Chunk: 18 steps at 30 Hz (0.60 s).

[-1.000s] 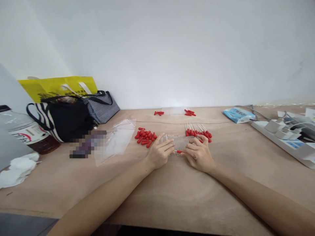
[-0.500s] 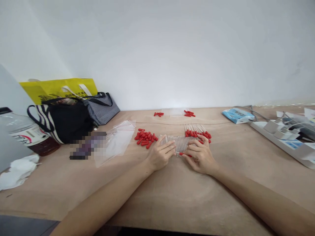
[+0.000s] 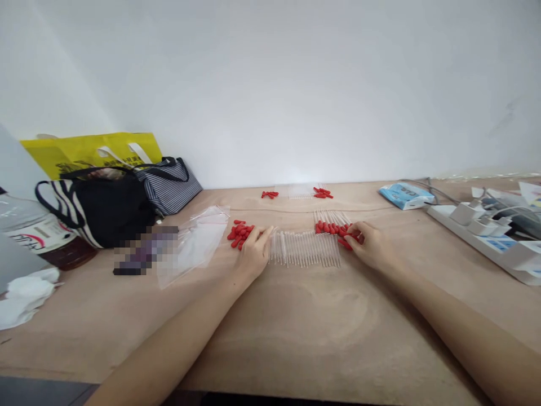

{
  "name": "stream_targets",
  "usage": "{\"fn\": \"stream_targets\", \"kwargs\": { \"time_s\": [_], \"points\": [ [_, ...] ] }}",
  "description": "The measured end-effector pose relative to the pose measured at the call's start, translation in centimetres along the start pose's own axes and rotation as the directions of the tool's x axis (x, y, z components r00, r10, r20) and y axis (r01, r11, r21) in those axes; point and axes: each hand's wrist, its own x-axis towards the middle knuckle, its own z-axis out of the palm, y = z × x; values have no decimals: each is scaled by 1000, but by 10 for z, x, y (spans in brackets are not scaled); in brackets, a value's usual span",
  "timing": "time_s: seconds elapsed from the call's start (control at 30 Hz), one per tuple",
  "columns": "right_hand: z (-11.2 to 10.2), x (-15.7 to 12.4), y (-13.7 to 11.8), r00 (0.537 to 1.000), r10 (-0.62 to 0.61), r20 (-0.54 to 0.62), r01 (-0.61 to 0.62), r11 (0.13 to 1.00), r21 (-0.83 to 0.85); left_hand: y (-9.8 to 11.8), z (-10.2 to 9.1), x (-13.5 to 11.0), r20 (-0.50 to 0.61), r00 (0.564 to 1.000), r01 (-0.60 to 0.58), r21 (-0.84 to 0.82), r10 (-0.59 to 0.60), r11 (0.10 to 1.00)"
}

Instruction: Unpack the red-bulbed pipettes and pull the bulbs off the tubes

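Bare glass dropper tubes lie side by side in a row between my hands. My left hand is over the right side of a pile of red rubber bulbs, fingers stretched forward and partly hiding it. No held object shows in that hand. To the right, my right hand has its thumb and fingers pinched at a red-bulbed dropper. That dropper is beside a group of finished-looking droppers, red ends toward me and clear tubes pointing away.
Clear plastic bags lie left of the bulbs. Behind them stand a striped bag, a black bag and a bottle. More red bulbs lie near the wall. A blue packet and a power strip occupy the right.
My hands have moved apart from the tube row. The left went left to the bulb pile; the right carried a red-bulbed dropper right to the other droppers. The view shifted slightly.
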Motion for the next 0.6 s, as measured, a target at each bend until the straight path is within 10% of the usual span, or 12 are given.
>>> {"fn": "stream_targets", "kwargs": {
  "time_s": [0.23,0.6],
  "points": [
    [-2,0,-5,998,51,22,-48,995,-90,4,-1,5,46,999,31,-44,-29,999],
    [0,21,18,870,485,-88,-493,850,-188,17,16,5,165,929,-344,55,331,937]
  ]
}}
